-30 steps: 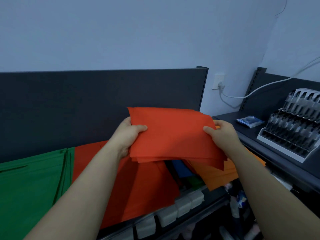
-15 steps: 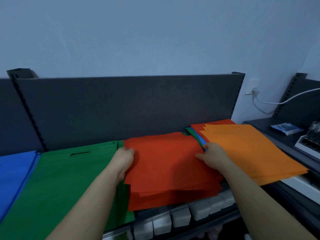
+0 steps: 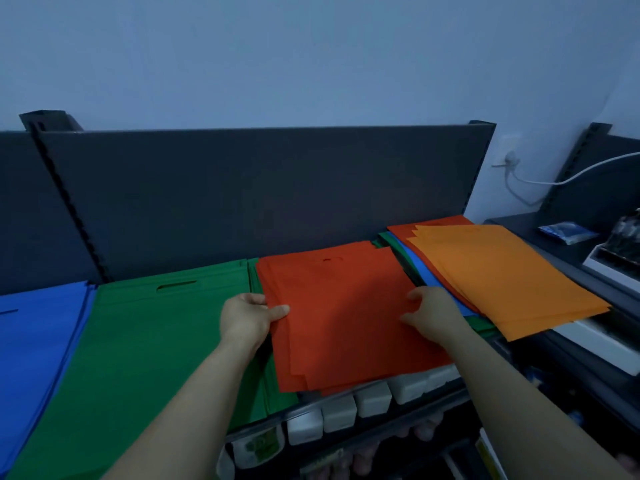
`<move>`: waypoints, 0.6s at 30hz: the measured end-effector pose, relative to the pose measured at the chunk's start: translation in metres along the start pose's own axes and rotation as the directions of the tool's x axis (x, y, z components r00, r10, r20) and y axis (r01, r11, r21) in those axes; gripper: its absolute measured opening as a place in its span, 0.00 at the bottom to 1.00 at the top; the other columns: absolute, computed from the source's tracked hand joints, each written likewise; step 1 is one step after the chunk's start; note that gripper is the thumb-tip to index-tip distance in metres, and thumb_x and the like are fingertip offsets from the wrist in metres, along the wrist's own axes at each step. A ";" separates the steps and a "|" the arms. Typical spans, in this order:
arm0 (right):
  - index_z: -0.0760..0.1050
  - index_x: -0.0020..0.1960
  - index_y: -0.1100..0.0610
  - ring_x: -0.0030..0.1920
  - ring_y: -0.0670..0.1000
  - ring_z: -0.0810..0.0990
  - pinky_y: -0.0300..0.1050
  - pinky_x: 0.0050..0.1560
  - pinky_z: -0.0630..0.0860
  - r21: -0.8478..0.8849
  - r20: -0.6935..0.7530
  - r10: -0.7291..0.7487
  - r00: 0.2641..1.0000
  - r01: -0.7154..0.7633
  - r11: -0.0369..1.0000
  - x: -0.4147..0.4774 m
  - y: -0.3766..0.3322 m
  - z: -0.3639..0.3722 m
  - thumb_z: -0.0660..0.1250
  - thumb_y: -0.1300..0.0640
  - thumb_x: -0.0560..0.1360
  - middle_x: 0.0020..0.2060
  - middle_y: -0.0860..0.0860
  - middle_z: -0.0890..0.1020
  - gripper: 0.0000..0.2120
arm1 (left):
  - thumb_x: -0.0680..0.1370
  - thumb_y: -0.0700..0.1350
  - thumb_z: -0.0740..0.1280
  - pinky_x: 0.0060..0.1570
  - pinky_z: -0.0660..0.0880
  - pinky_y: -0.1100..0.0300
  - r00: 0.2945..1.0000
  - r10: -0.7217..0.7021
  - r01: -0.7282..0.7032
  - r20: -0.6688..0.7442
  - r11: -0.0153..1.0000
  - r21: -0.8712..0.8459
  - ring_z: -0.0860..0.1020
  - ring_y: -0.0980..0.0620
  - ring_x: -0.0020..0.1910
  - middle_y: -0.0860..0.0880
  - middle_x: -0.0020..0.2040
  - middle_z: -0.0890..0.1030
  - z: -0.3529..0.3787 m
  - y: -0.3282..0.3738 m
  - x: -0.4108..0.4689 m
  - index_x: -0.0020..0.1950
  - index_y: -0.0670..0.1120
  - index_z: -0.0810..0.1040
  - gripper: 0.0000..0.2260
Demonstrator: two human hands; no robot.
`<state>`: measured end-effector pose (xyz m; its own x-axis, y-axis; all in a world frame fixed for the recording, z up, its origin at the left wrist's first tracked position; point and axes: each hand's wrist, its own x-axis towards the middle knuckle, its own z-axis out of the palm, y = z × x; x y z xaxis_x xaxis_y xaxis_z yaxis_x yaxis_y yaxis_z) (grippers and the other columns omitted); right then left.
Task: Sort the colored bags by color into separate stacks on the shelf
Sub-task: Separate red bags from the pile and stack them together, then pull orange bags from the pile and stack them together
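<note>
Head | red stack [image 3: 346, 317] on shelf [image 3: 242, 202] between green stack [image 3: 156, 341] and mixed pile [image 3: 502, 282] | left hand [image 3: 247, 317] grips its left edge, right hand [image 3: 433, 315] its right | judged: seating reds | next: release, pull 1 bag

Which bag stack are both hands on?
The red stack, in the middle: left hand grips its left edge, right hand rests on its right edge. The green stack and blue stack lie left of it, orange bags right.
</note>
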<state>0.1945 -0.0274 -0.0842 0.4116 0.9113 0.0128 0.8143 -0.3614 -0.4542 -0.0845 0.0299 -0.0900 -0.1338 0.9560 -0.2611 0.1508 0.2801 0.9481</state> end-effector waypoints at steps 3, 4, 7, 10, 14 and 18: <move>0.71 0.68 0.60 0.63 0.55 0.74 0.53 0.63 0.72 -0.008 0.015 -0.006 1.000 0.006 1.000 -0.003 -0.003 0.006 0.72 0.53 0.72 0.64 0.57 0.74 0.26 | 0.72 0.39 0.74 0.57 0.76 0.53 0.997 0.070 -0.072 0.028 0.993 0.096 0.80 0.45 0.52 0.41 0.56 0.80 0.002 -0.007 -0.001 0.64 0.37 0.74 0.22; 0.71 0.68 0.60 0.63 0.55 0.74 0.53 0.64 0.71 -0.011 0.029 -0.015 0.999 0.015 1.000 -0.004 -0.003 0.008 0.71 0.53 0.73 0.65 0.57 0.74 0.27 | 0.74 0.40 0.72 0.60 0.74 0.53 0.994 0.096 -0.102 0.047 0.984 0.143 0.79 0.44 0.56 0.41 0.60 0.78 0.003 -0.008 -0.001 0.66 0.37 0.72 0.23; 0.72 0.67 0.61 0.62 0.56 0.74 0.54 0.63 0.71 -0.016 0.000 -0.065 0.998 0.065 0.998 -0.005 -0.002 0.010 0.69 0.53 0.75 0.64 0.57 0.74 0.23 | 0.76 0.42 0.69 0.61 0.73 0.54 0.986 0.149 -0.165 0.077 0.947 0.275 0.77 0.42 0.59 0.43 0.62 0.77 0.007 -0.006 0.000 0.65 0.38 0.73 0.19; 0.72 0.67 0.60 0.61 0.55 0.75 0.53 0.63 0.71 -0.034 -0.079 -0.085 0.993 0.082 0.996 -0.003 0.007 0.000 0.67 0.54 0.76 0.64 0.56 0.74 0.22 | 0.74 0.46 0.69 0.60 0.73 0.50 0.969 0.247 -0.237 0.028 0.884 0.403 0.76 0.39 0.57 0.39 0.60 0.78 0.016 0.001 0.002 0.60 0.40 0.75 0.17; 0.71 0.68 0.61 0.64 0.55 0.73 0.52 0.67 0.67 -0.070 -0.124 -0.040 0.991 0.032 0.997 0.010 0.033 -0.025 0.64 0.52 0.78 0.67 0.55 0.73 0.21 | 0.76 0.48 0.68 0.66 0.67 0.54 0.932 0.351 -0.352 0.089 0.823 0.445 0.72 0.41 0.66 0.39 0.66 0.74 0.050 0.022 -0.011 0.69 0.38 0.70 0.24; 0.69 0.70 0.57 0.66 0.54 0.72 0.56 0.71 0.61 -0.114 -0.153 0.017 0.988 -0.035 0.993 0.028 0.072 -0.055 0.62 0.50 0.79 0.69 0.53 0.71 0.22 | 0.76 0.45 0.69 0.60 0.71 0.58 0.904 0.391 -0.427 0.173 0.840 0.333 0.77 0.46 0.58 0.44 0.57 0.80 0.103 0.041 -0.020 0.63 0.40 0.75 0.18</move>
<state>0.2869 -0.0384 -0.0674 0.4833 0.8641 0.1406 0.8408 -0.4134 -0.3495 0.0250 0.0311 -0.0648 0.1075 0.9888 0.1033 0.5103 -0.1441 0.8478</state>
